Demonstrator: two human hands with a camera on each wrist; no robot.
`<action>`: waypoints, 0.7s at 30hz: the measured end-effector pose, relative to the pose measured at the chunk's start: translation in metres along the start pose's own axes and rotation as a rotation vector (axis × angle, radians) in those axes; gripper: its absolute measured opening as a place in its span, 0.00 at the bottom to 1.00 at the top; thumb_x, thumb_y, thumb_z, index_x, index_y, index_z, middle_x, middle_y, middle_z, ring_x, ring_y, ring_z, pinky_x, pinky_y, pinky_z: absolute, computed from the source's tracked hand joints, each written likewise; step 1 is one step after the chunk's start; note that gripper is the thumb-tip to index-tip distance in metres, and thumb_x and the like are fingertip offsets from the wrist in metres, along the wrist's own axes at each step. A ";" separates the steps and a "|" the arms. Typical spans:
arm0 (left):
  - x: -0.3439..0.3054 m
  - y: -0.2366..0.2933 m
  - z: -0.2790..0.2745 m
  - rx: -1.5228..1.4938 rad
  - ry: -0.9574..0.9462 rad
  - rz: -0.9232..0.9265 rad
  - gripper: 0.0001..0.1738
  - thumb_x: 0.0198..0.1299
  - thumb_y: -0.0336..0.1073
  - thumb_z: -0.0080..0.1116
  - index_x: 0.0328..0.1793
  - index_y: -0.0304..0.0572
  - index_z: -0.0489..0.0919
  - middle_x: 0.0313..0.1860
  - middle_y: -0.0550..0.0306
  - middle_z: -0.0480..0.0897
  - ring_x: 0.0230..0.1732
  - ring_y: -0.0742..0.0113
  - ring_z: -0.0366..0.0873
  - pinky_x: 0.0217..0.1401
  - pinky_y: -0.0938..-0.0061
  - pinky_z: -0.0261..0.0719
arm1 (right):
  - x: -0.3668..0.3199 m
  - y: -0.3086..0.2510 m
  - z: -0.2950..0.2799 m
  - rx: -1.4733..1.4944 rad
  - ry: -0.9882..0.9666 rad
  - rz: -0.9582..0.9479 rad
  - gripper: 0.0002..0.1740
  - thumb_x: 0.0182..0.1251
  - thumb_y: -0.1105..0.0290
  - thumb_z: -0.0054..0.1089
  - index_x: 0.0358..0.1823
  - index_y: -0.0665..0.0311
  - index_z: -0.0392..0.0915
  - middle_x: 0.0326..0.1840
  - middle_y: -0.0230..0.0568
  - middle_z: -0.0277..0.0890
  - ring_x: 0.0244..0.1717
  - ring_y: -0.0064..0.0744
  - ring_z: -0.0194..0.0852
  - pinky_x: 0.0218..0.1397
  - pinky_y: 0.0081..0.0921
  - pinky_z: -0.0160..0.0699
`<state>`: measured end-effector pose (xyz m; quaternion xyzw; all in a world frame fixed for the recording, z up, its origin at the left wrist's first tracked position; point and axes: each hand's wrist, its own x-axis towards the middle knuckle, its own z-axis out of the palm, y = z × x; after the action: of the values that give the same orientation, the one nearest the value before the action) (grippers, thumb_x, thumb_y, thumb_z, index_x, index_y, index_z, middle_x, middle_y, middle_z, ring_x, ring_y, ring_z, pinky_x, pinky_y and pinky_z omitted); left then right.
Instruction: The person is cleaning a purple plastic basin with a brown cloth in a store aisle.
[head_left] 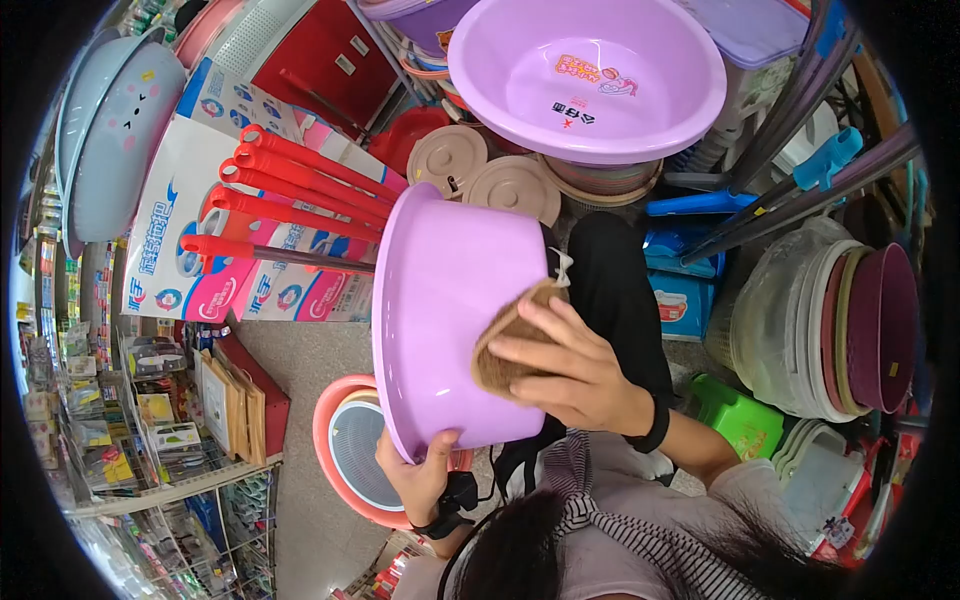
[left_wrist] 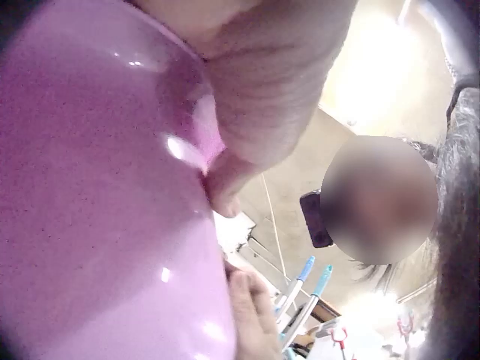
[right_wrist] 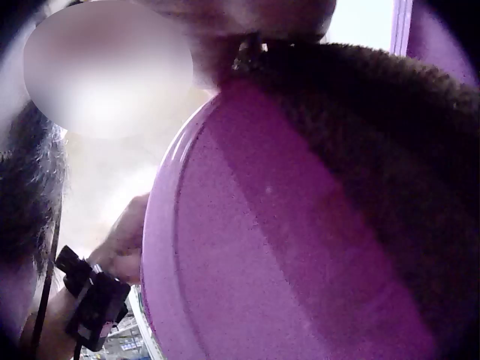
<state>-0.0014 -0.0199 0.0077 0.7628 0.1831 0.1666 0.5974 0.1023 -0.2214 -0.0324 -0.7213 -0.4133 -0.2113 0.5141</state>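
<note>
A light purple plastic basin [head_left: 450, 300] is held up on its side in front of the person's body. The left hand [head_left: 415, 475] grips its rim at the lower edge, thumb on the outer wall. In the left wrist view, fingers of the left hand [left_wrist: 259, 90] wrap over the edge of the basin [left_wrist: 112, 195]. The right hand [head_left: 575, 365] holds a folded brown cloth [head_left: 490, 375] against the basin's outer side, its fingers spread across the cloth. A small white tie [head_left: 563, 268] shows at the cloth's upper end. In the right wrist view, the dark cloth [right_wrist: 390, 150] covers part of the basin.
Another purple basin [head_left: 590, 90] stands on a stack ahead. Red-handled poles [head_left: 300, 190] lean from printed boxes [head_left: 175, 230] at left. A pink basin with a grey basket [head_left: 375, 460] sits on the floor. Stacked tubs [head_left: 800, 330] stand right; goods shelves [head_left: 150, 400] line the left.
</note>
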 end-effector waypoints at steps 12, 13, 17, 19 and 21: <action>0.001 -0.018 -0.018 0.102 -0.065 0.162 0.25 0.49 0.49 0.80 0.34 0.34 0.82 0.19 0.65 0.81 0.21 0.80 0.73 0.25 0.81 0.68 | 0.002 0.024 -0.010 0.182 -0.048 -0.023 0.08 0.70 0.68 0.56 0.47 0.54 0.79 0.65 0.36 0.78 0.74 0.51 0.67 0.79 0.55 0.52; 0.002 -0.016 -0.014 0.074 -0.050 0.149 0.25 0.49 0.50 0.80 0.34 0.34 0.82 0.20 0.65 0.81 0.21 0.80 0.73 0.25 0.81 0.68 | 0.001 -0.002 -0.006 0.162 -0.134 -0.178 0.08 0.67 0.68 0.57 0.46 0.51 0.79 0.64 0.33 0.79 0.71 0.43 0.72 0.76 0.49 0.61; 0.002 -0.018 -0.019 0.066 -0.078 0.121 0.27 0.48 0.51 0.80 0.34 0.33 0.82 0.21 0.64 0.82 0.22 0.79 0.75 0.25 0.81 0.69 | -0.001 -0.004 -0.004 0.089 -0.195 -0.200 0.08 0.68 0.67 0.57 0.47 0.50 0.79 0.63 0.31 0.79 0.69 0.38 0.73 0.71 0.42 0.67; 0.003 -0.023 -0.017 0.049 -0.066 0.146 0.27 0.48 0.51 0.81 0.35 0.33 0.82 0.20 0.64 0.82 0.22 0.79 0.75 0.26 0.80 0.70 | 0.018 0.014 -0.010 0.116 -0.104 -0.051 0.08 0.71 0.64 0.56 0.47 0.55 0.80 0.63 0.34 0.79 0.69 0.43 0.73 0.70 0.44 0.66; 0.002 -0.025 -0.016 0.037 -0.053 0.169 0.28 0.47 0.52 0.81 0.35 0.33 0.82 0.20 0.64 0.82 0.22 0.79 0.75 0.26 0.80 0.70 | 0.028 0.018 -0.015 0.198 -0.069 0.080 0.09 0.73 0.63 0.56 0.46 0.58 0.80 0.63 0.36 0.79 0.70 0.47 0.71 0.70 0.46 0.64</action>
<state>-0.0090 0.0002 -0.0127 0.7905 0.1050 0.1927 0.5718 0.1352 -0.2267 -0.0164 -0.6898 -0.4203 -0.1239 0.5764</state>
